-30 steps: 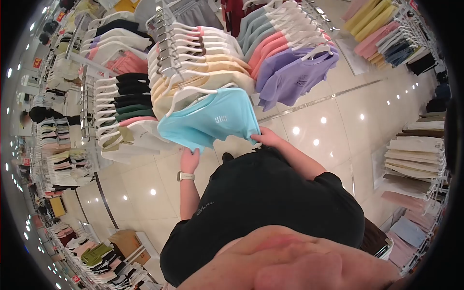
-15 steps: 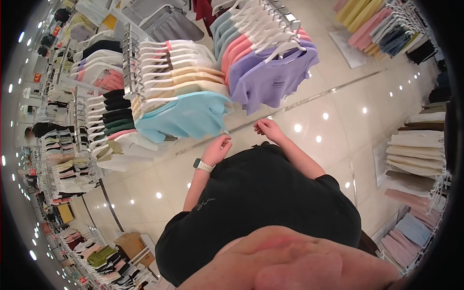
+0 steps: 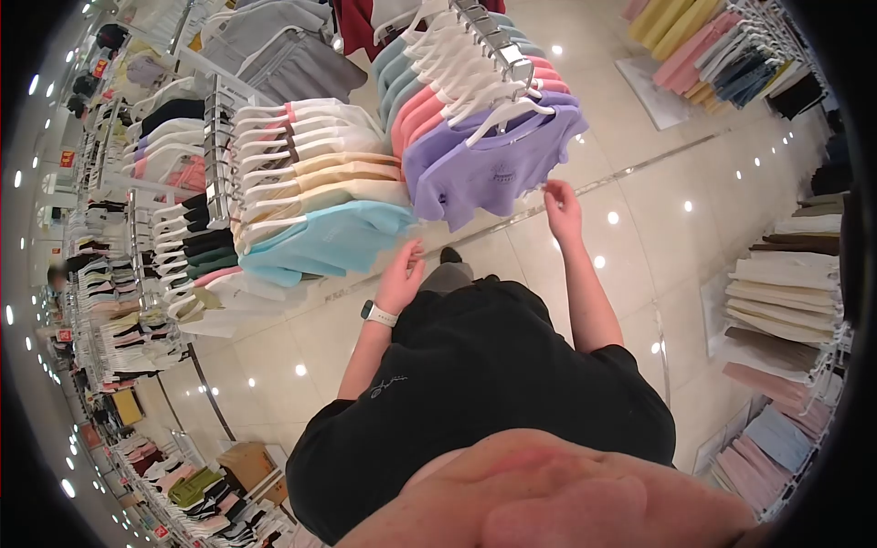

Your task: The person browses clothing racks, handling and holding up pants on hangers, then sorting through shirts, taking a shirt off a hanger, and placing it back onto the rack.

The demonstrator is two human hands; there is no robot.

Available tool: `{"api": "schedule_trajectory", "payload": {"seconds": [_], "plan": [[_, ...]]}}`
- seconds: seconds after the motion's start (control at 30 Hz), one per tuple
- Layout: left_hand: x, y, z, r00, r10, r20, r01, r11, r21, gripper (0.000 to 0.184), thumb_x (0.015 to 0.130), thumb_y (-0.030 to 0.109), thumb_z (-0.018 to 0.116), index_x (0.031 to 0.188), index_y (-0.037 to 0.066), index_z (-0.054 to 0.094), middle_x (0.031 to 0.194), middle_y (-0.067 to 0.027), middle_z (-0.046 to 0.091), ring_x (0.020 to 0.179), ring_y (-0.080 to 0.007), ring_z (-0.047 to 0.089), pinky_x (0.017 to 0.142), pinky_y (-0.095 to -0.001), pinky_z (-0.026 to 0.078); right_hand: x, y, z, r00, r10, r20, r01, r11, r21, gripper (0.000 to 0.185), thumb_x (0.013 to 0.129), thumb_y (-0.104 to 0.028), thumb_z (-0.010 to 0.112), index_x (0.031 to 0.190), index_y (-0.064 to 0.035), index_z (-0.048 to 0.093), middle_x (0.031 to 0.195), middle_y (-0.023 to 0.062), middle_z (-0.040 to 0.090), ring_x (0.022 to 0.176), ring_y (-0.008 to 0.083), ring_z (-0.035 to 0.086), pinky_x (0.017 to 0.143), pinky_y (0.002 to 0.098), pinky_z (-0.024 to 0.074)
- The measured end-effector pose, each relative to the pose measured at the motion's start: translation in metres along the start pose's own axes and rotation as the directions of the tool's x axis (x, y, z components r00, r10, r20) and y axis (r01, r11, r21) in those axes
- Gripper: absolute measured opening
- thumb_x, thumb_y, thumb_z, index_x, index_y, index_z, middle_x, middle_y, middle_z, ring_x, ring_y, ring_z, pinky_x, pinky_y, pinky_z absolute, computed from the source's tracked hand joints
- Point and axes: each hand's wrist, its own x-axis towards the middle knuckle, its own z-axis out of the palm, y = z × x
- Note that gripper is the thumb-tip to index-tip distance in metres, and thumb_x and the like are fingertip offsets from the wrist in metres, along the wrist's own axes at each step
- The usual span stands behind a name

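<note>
Left hand (image 3: 398,281) is held low in front of the torso, elbow bent, fingers loosely bent and parted, nothing gripped; its fingertips are placed just below the near sleeve of the light-blue top (image 3: 333,239). A watch (image 3: 379,313) with a pale band is worn on that wrist. Right hand (image 3: 565,215) is raised higher and further forward, forearm stretched out, fingers curled in at the lower right edge of the purple top (image 3: 498,172); whether fabric is pinched or only neared cannot be told. Compared with one second ago, the light-blue top is no longer held spread between both hands; it is now left hanging at the front of its row. Compared with half a second ago, the hands are set wider apart, the right one having been brought up to the purple top, and a dark shoe (image 3: 450,257) is now seen beyond the left hand. The purple top is hung on a white hanger (image 3: 508,119) at the near end of its row, with coral-pink tops (image 3: 422,116) and grey-green tops (image 3: 398,89) lined up behind. Beige tops (image 3: 352,172) are hung behind the light-blue one. Grey shorts (image 3: 301,71) are seen further back; folded-over trousers (image 3: 786,290) are hung at far right, above the tiled floor (image 3: 521,265).
</note>
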Motion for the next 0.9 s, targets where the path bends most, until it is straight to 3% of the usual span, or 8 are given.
{"api": "schedule_trajectory", "payload": {"seconds": [0.13,0.2,0.3,0.47,0.53,0.7,0.9], "plan": [[0.038,0.019,-0.011,0.952,0.272,-0.138,-0.228,0.936,0.267,0.055,0.096,0.01,0.064,0.148,0.003,0.047,0.133,-0.0205,0.061,0.121,-0.0362,0.06,0.105,-0.0442,0.046,0.06,-0.057,-0.013,0.926,-0.356,-0.13,0.335,0.929,-0.154,0.038,0.093,-0.006,0.063,0.131,-0.0047,0.061,0.122,0.0107,0.066,0.117,0.0241,0.062,0.091,0.0378,0.055],[0.058,0.037,-0.013,0.889,0.406,-0.209,-0.292,0.857,0.425,0.056,0.095,0.011,0.065,0.147,0.002,0.047,0.134,-0.0213,0.06,0.123,-0.038,0.058,0.108,-0.0454,0.044,0.084,-0.087,-0.02,0.881,-0.466,-0.076,0.424,0.852,-0.307,0.039,0.093,-0.004,0.063,0.131,-0.0066,0.062,0.124,0.011,0.066,0.12,0.0271,0.06,0.098,0.039,0.0496],[0.097,0.062,-0.02,0.82,0.521,-0.236,-0.414,0.825,0.385,0.051,0.095,0.01,0.066,0.143,0.002,0.052,0.13,-0.0218,0.061,0.121,-0.0389,0.059,0.105,-0.0441,0.046,0.12,-0.112,-0.02,0.792,-0.61,0.006,0.543,0.702,-0.461,0.035,0.09,-0.005,0.065,0.125,-0.0059,0.065,0.12,0.013,0.067,0.115,0.0333,0.06,0.101,0.0412,0.0457],[0.152,0.073,-0.025,0.919,0.383,-0.095,-0.375,0.922,0.092,0.037,0.1,0.014,0.061,0.134,0.002,0.059,0.122,-0.0203,0.065,0.115,-0.0394,0.061,0.1,-0.0422,0.048,0.158,-0.107,-0.013,0.768,-0.616,0.174,0.608,0.615,-0.503,0.021,0.09,-0.005,0.063,0.11,-0.0051,0.068,0.105,0.0128,0.068,0.103,0.0361,0.059,0.094,0.0437,0.0451],[0.165,0.07,-0.02,0.932,0.35,-0.095,-0.348,0.937,0.036,0.032,0.101,0.017,0.059,0.13,0.002,0.061,0.119,-0.019,0.066,0.112,-0.0392,0.062,0.097,-0.0422,0.049,0.159,-0.098,-0.006,0.769,-0.623,0.143,0.61,0.649,-0.455,0.011,0.093,-0.007,0.056,0.099,-0.0025,0.064,0.096,0.0144,0.064,0.094,0.037,0.057,0.087,0.0461,0.0438],[0.181,0.048,-0.014,0.953,0.295,-0.077,-0.295,0.956,0.012,0.021,0.102,0.021,0.057,0.112,0.003,0.063,0.103,-0.0179,0.065,0.095,-0.0401,0.064,0.083,-0.0435,0.051,0.151,-0.07,-0.001,0.77,-0.634,0.071,0.59,0.665,-0.458,0.015,0.095,-0.011,0.048,0.089,-0.0017,0.058,0.088,0.0169,0.058,0.085,0.0381,0.052,0.077,0.0474,0.0407],[0.177,0.047,0.0,0.972,0.205,-0.116,-0.214,0.974,-0.069,0.024,0.103,0.026,0.058,0.1,0.002,0.061,0.085,-0.0172,0.061,0.078,-0.039,0.061,0.072,-0.0406,0.05,0.163,-0.076,-0.01,0.76,-0.637,0.129,0.619,0.649,-0.443,0.019,0.093,-0.018,0.049,0.083,-0.0036,0.057,0.079,0.0164,0.055,0.075,0.0392,0.052,0.071,0.0478,0.0403]]}}
